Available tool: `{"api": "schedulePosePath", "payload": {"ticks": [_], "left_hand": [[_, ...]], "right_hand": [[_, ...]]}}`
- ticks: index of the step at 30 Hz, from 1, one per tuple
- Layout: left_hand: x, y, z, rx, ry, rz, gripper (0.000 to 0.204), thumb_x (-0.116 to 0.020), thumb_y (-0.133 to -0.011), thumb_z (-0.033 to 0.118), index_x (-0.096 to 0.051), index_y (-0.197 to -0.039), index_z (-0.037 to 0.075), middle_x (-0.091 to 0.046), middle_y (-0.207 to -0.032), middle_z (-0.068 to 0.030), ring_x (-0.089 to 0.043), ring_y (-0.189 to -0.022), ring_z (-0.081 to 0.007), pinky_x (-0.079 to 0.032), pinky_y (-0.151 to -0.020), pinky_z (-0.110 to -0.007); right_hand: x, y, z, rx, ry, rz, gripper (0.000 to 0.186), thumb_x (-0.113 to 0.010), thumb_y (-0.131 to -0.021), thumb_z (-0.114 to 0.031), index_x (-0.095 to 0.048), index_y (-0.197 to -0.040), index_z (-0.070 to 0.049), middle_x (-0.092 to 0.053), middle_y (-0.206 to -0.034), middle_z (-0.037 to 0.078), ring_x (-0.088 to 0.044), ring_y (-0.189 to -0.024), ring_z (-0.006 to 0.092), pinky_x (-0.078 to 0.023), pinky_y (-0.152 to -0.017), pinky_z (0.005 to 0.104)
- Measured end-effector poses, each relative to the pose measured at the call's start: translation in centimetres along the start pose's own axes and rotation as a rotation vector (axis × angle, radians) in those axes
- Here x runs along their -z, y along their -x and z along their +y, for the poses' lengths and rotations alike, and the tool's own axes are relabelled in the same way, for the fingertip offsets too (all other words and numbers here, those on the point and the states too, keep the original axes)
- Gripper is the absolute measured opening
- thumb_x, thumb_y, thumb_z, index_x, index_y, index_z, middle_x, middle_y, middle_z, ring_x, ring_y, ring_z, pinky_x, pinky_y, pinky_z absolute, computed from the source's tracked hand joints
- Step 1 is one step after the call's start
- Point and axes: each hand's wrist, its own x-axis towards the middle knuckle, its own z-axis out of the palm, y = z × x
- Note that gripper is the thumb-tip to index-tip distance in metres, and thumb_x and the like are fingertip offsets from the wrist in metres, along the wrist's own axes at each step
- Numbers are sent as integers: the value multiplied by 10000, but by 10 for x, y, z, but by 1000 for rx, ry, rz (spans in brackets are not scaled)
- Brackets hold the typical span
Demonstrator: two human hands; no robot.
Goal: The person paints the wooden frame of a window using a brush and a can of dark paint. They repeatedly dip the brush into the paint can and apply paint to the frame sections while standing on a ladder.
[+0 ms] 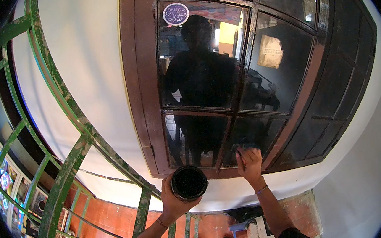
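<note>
My left hand (174, 197) is wrapped round a small round can (189, 183) with a dark rim, held upright with its open top facing up. Black, paint-like stuff fills what I can see inside it. My right hand (251, 162) is closed at the bottom of a window (238, 93), close to its lower crossbars. A thin dark tip shows by its fingers, but what they pinch is too small to make out. The window's bars are glossy dark brown to black, while the outer frame (142, 77) is a duller brown. My silhouette is mirrored in the glass.
A green metal scaffold (61, 85) with worn paint rises along my left. White wall (97, 59) surrounds the window. A round purple sticker (176, 14) and a tan paper piece (270, 51) are on the panes. Far below lies an orange tiled floor (111, 223), with a white container (258, 231) there.
</note>
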Motion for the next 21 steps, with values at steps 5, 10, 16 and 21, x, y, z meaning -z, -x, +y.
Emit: {"api": "schedulePosePath", "payload": {"ticks": [5,10,16,21], "left_hand": [[0,1,-2,-6,-23,-4,1053,-989,-625,389,-418,-1415,-8,-525,-1319,-187,-579,-1237,-345,-513,-1041,-464],[0,0,-1,-20,-13,19,1046,-991,-619,393,-429,-1405,-6,-528,-1314,-184,-580,-1232,-344,-511,-1036,-464],[1,1,-4,18,-42,-8,1105,-1003,-600,399,-394,-1434,7,-527,-1352,-178,-561,-1278,-337,-473,-1091,-478],[0,1,-6,14,-10,-2,1103,-1002,-603,400,-393,-1435,9,-526,-1353,-179,-559,-1280,-338,-469,-1095,-484]], "right_hand": [[5,25,-12,-6,-46,-116,199,-737,-844,-72,-725,-1041,-45,-641,-820,92,-614,-852,302,-452,-745,431],[-15,27,-7,49,-4,-148,195,-737,-830,-59,-734,-1025,-42,-670,-863,102,-610,-835,306,-449,-742,442],[-5,34,-11,18,-22,-80,219,-755,-814,-49,-732,-1032,-35,-643,-831,82,-592,-822,284,-436,-736,435],[-12,34,-6,62,-49,-165,211,-752,-821,-59,-724,-1029,-40,-652,-861,92,-598,-827,293,-436,-741,445]]}}
